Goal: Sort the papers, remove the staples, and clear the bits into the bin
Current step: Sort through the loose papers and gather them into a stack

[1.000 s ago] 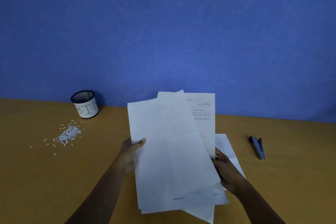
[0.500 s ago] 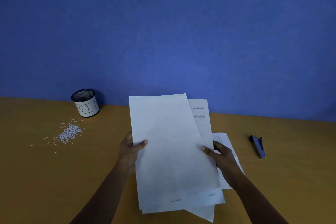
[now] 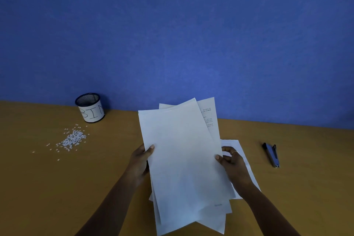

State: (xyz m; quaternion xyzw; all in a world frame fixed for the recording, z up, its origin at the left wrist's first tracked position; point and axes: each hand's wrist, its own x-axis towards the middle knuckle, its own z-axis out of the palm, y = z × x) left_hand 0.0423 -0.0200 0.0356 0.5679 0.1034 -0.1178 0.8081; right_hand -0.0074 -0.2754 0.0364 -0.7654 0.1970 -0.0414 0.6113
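Holding the papers (image 3: 183, 159) up above the worktop (image 3: 38, 188), right in the middle between both hands, with the long side pointing away from the body toward the blue wall (image 3: 172, 25). Pinching the left edge with the left hand (image 3: 139, 161), thumb on the front and the other fingers tucked behind. Pinching the right edge with the right hand (image 3: 232, 165), thumb on the front too, at about the same height. Gripping from both sides alike, so being just as near with either hand. Leaving one more sheet (image 3: 233, 143) flat on the worktop, just under the right hand. Keeping the staple tool (image 3: 271, 155) well off to the right, nearer the right hand, with its long side pointing away as well. Leaving the bin (image 3: 90, 108) far off to the left by the wall, with the little white bits (image 3: 72, 138) spread on the worktop just in front of it, nearer the left hand. Probably sorting, so likely needing to slide one sheet out sideways next. Fanning the papers out more than half a second ago: showing another corner at the top behind the front page, and tipping that page a bit to the left instead of holding it nearly straight. Not moving the bin, the bits or the tool at all.
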